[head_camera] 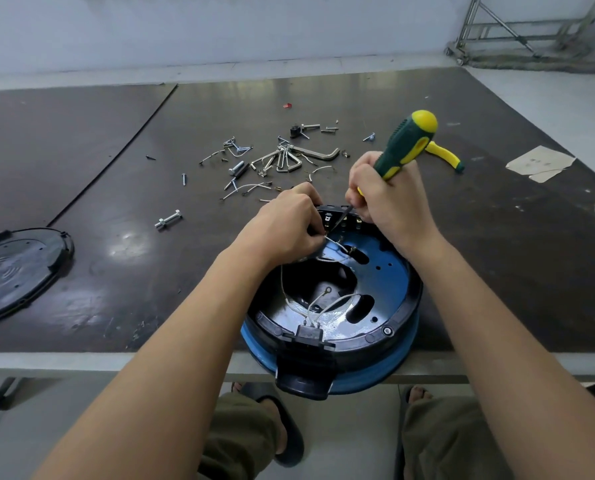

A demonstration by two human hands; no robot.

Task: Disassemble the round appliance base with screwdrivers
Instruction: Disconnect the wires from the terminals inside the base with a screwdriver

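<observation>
The round appliance base point(389, 289), blue inside with a black rim, lies open side up at the table's front edge, partly overhanging it. My right hand point(386, 199) grips a green and yellow screwdriver point(406, 143), whose tip points down at the black terminal block point(337, 220) on the base's far rim. My left hand point(289, 223) pinches a white wire point(334, 244) beside that block. More white wires point(323, 303) loop across the base's middle.
A black round cover point(15, 268) lies at the left. Loose screws, bolts, hex keys point(289, 157) and wire bits are scattered behind the base. A second yellow-handled tool point(445, 155) lies at the right, near a paper scrap point(538, 162).
</observation>
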